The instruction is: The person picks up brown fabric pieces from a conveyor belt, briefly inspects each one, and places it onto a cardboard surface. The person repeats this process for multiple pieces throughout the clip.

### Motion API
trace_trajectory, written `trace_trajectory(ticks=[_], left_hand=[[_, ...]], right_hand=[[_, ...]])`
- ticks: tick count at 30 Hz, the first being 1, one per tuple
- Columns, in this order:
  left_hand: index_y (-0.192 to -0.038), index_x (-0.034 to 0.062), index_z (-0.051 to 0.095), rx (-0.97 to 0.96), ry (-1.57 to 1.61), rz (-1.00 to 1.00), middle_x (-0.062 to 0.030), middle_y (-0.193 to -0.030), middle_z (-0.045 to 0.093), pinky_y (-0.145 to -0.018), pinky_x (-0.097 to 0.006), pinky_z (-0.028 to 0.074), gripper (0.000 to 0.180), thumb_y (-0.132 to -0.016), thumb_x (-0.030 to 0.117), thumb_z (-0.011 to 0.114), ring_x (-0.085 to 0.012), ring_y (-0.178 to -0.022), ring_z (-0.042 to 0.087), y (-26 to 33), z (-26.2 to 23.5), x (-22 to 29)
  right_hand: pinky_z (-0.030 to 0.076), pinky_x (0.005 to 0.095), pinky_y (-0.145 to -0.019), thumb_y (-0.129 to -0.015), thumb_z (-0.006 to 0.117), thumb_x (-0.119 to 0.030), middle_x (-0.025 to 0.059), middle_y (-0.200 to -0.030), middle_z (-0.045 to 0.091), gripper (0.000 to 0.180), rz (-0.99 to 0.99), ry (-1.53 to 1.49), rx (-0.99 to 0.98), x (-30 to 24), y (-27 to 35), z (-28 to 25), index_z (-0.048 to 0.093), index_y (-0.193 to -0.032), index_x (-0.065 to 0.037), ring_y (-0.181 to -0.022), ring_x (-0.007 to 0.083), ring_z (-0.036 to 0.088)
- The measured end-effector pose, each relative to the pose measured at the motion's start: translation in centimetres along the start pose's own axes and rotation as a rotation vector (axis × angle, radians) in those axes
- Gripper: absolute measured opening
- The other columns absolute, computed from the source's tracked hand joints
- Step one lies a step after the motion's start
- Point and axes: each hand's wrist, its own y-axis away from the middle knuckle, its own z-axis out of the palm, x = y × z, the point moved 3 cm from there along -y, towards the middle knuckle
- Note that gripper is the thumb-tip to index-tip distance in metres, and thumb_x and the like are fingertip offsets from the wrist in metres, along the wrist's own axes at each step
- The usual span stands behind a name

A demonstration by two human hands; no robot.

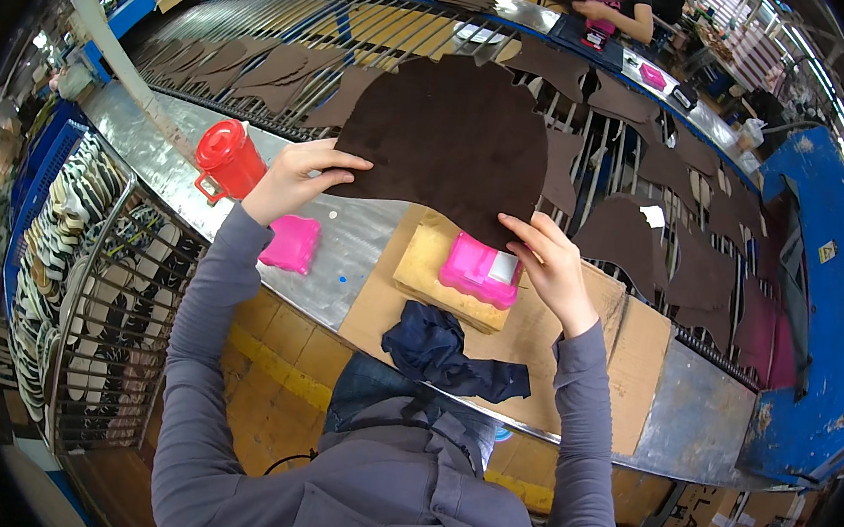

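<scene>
A large dark brown cut piece, leather or fabric, (454, 131) is held up in front of me over the bench. My left hand (299, 175) pinches its lower left edge between thumb and fingers. At the lower right edge, my right hand (552, 265) grips the same piece. Below it, a pink plastic box (482, 269) with a pale patch on top rests on a yellow foam block (427, 264). A crumpled dark blue cloth (449, 351) lies on the cardboard sheet (627, 382) nearer my body.
A red lidded jug (230, 158) and another pink item (290, 244) stand on the metal bench at left. Beyond runs a roller conveyor with several brown pieces (651, 173). A wire cart of shoe parts (102, 306) is left, a blue machine (810, 298) right. A co-worker (620, 10) stands across.
</scene>
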Motion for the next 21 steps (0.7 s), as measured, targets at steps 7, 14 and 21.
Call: trace_trajectory(ticks=[7, 14, 21], left_hand=[[-0.1, 0.0052, 0.073, 0.032, -0.015, 0.004, -0.0095, -0.087, 0.069, -0.067, -0.03, 0.049, 0.023, -0.077, 0.0, 0.071, -0.0213, -0.077, 0.065, 1.3, 0.6, -1.0], [-0.104, 0.0072, 0.072, 0.02, -0.039, 0.053, -0.0111, -0.08, 0.062, -0.064, -0.032, 0.047, 0.028, -0.077, -0.003, 0.068, -0.0246, -0.07, 0.06, 1.6, 1.1, -1.3], [-0.102, 0.0067, 0.073, -0.067, 0.027, 0.072, -0.0094, -0.079, 0.065, -0.062, -0.032, 0.047, 0.027, -0.076, -0.002, 0.07, -0.0236, -0.069, 0.061, 0.6, 4.0, -0.4]], right_hand=[[0.052, 0.0332, -0.076, -0.078, 0.067, 0.006, 0.0125, -0.107, 0.062, 0.042, 0.006, 0.014, 0.0, 0.1, 0.5, 1.0, 0.065, -0.118, -0.008, -0.092, 0.0296, 0.063], [0.052, 0.034, -0.075, -0.079, 0.066, 0.006, 0.0129, -0.105, 0.062, 0.04, -0.044, 0.074, 0.041, -0.3, 1.0, 0.8, 0.065, -0.117, -0.007, -0.091, 0.0301, 0.064], [0.052, 0.0355, -0.07, -0.077, 0.065, 0.006, 0.0117, -0.098, 0.062, 0.043, -0.015, 0.171, 0.092, 0.5, 4.7, -0.4, 0.066, -0.117, -0.01, -0.083, 0.0304, 0.064]])
